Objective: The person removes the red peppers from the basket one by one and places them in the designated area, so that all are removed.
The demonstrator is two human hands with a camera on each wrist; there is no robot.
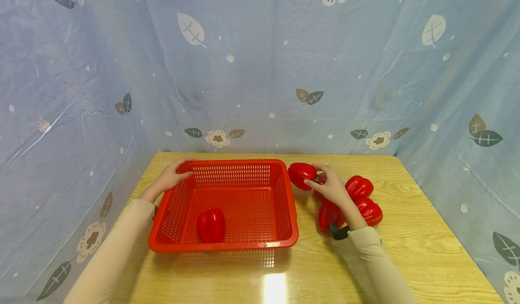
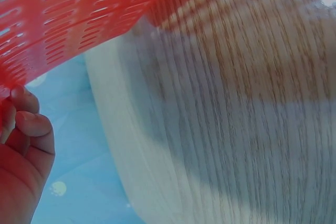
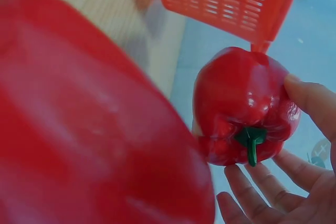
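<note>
A red plastic basket (image 1: 227,247) with slotted walls stands on the table, one red bell pepper (image 1: 211,226) lying inside near its front wall. At the basket's back left corner, my left hand (image 1: 168,178) grips the rim; the left wrist view has its curled fingers (image 2: 34,124) against the red plastic. My right hand (image 1: 331,189) holds another red bell pepper (image 1: 301,175) just outside the basket's back right corner. Thumb and fingertips sit around the stem end, and its green stem (image 3: 252,142) faces my palm in the right wrist view.
Several more red bell peppers (image 1: 359,187) lie grouped on the wooden table (image 1: 414,231), under and beside my right forearm. One pepper (image 3: 89,119) looms large in the right wrist view. A blue patterned curtain (image 1: 260,69) hangs behind the table and along both sides.
</note>
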